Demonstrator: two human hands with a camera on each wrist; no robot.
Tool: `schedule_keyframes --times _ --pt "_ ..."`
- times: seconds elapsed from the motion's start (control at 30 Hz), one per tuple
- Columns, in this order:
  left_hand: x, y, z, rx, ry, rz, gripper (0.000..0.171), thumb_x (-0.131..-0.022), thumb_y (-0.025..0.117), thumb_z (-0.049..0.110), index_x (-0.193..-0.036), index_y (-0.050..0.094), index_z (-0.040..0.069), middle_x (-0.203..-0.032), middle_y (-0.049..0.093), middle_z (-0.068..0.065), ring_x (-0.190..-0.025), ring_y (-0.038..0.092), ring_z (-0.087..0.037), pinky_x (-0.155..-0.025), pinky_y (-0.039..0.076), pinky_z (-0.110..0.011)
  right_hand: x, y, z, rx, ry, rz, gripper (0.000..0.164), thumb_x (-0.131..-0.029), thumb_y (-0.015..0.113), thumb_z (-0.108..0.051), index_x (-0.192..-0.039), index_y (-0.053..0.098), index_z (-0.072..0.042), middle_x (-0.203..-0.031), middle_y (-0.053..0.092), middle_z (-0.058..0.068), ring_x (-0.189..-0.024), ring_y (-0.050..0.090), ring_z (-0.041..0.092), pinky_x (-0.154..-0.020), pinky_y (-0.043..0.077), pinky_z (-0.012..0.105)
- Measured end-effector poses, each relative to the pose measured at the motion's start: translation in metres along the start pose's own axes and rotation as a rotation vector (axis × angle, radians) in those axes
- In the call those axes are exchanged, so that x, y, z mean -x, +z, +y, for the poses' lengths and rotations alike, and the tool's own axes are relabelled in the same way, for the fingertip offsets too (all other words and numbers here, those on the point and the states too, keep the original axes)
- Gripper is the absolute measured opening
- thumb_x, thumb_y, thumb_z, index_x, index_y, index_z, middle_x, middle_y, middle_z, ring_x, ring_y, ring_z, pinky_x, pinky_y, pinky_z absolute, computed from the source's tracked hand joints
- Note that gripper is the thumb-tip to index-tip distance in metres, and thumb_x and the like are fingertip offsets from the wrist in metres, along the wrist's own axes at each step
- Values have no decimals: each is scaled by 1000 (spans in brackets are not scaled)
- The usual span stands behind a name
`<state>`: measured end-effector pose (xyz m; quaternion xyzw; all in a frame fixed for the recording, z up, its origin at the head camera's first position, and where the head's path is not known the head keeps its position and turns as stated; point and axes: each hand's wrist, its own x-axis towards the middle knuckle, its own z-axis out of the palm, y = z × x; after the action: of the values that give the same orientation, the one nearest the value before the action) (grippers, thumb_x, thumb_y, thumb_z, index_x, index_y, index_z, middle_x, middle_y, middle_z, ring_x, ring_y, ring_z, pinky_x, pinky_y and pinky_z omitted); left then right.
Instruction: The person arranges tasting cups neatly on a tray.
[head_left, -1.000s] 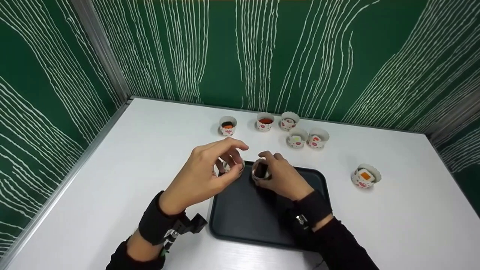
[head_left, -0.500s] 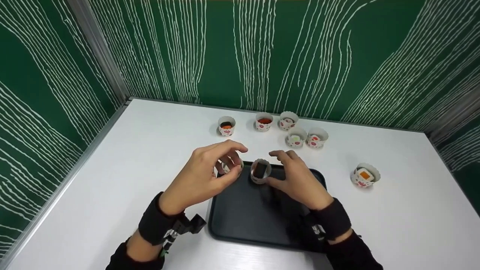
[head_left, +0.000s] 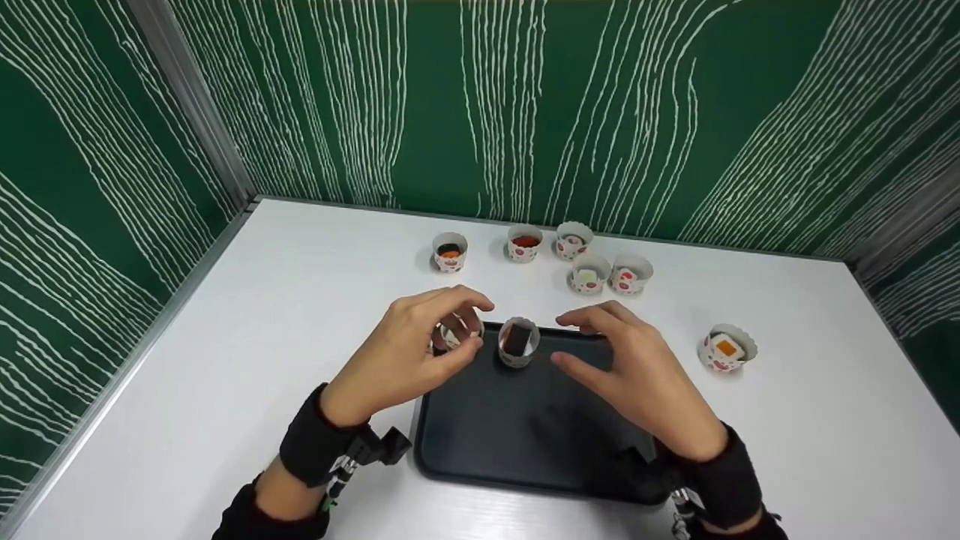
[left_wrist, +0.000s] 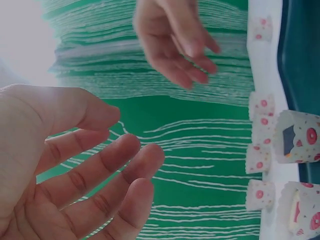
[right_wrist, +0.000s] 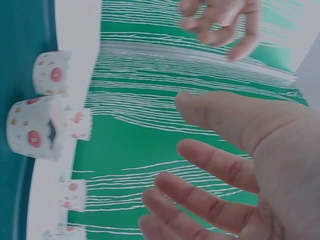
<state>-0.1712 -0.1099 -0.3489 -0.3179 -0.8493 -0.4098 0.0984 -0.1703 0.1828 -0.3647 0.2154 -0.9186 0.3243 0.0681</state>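
My left hand (head_left: 409,349) hovers over the tray's back left corner, its fingers loosely curved around nothing. Behind those fingers, partly hidden, stands a white patterned paper cup (left_wrist: 306,215) with a pale and pink piece inside. Beside it on the dark tray (head_left: 510,442) is a second paper cup (head_left: 516,361), upright, holding a dark brown block (head_left: 517,339) with white next to it. To the right of this cup, my right hand (head_left: 637,375) is spread with thumb and fingers apart, touching nothing. The left wrist view shows the left fingertips (left_wrist: 150,160) separated, with nothing between them.
Several similar cups stand along the back of the white table: one with a black and orange piece (head_left: 450,259), one with red (head_left: 524,251), and a cluster right of them (head_left: 589,285). Another cup (head_left: 724,361) sits right of the tray. Green walls (head_left: 442,90) enclose the table.
My right hand has let go of the cup with the dark block and moved away to the right, its fingers spreading. The cup stays on the tray; my left hand has hardly moved.
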Motion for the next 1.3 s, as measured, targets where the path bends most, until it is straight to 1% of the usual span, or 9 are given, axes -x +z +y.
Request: schedule_keyframes --times 0.2,0.43,0.53,0.6,0.7,0.8,0.87,1.03,1.3 --pt "0 3 -4 -12 -2 -14 27 -97 74 8 -123 72 12 -99 74 -2 -85 72 -9 -71 61 -27 9 -16 -13 -22 3 25 35 -95 85 -29 -128 75 -21 -120 71 -6 -114 68 12 -101 59 44" --pt "-1 7 -7 -23 -15 -24 25 -96 75 7 -121 74 11 -99 74 -2 -87 73 -11 -72 61 -29 19 -31 -24 23 -11 63 33 -95 84 -29 -127 75 -25 -119 72 -10 -111 68 9 -97 60 45" --pt "-3 9 -11 -24 -26 -28 25 -96 76 7 -120 74 11 -100 74 -3 -88 73 -12 -75 62 -32 23 -36 -26 30 -37 92 33 -94 85 -30 -126 76 -28 -118 73 -13 -111 68 8 -95 60 38" --pt "-4 11 -14 -21 -36 -29 25 -96 75 7 -120 74 11 -101 75 -4 -88 73 -12 -75 63 -34 26 -39 -26 33 -57 119 32 -93 86 -29 -125 77 -29 -117 73 -14 -110 69 9 -92 58 28" --pt "-7 14 -21 -26 -56 -23 24 -96 75 8 -120 74 12 -101 75 -4 -88 72 -12 -73 62 -35 31 -43 -24 28 -81 154 34 -92 87 -25 -124 77 -30 -116 74 -14 -108 70 10 -80 52 16" --pt "-12 15 -28 -48 -78 -8 24 -96 75 9 -120 74 12 -103 75 -4 -90 73 -13 -75 61 -33 34 -48 -25 36 -114 185 36 -90 89 -21 -123 77 -30 -115 75 -15 -106 70 9 -72 46 12" --pt "-17 16 -32 -69 -93 2 25 -95 75 9 -120 74 12 -107 75 -4 -93 74 -15 -79 60 -34 37 -52 -25 24 -144 202 39 -88 90 -16 -123 78 -29 -115 75 -15 -106 69 8 -75 47 10" --pt "-27 15 -40 -108 -135 7 30 -94 75 10 -123 72 10 -120 74 -8 -99 74 -23 -89 60 -41 48 -63 -32 3 -192 238 47 -84 91 -6 -122 78 -30 -116 75 -15 -107 68 4 -94 47 6" --pt "-44 8 -56 -185 -235 -14 37 -95 78 14 -130 69 8 -119 72 -13 -102 73 -29 -91 61 -44 62 -71 -37 47 -173 250 52 -84 93 -12 -124 75 -38 -118 73 -20 -106 66 0 -95 47 5"
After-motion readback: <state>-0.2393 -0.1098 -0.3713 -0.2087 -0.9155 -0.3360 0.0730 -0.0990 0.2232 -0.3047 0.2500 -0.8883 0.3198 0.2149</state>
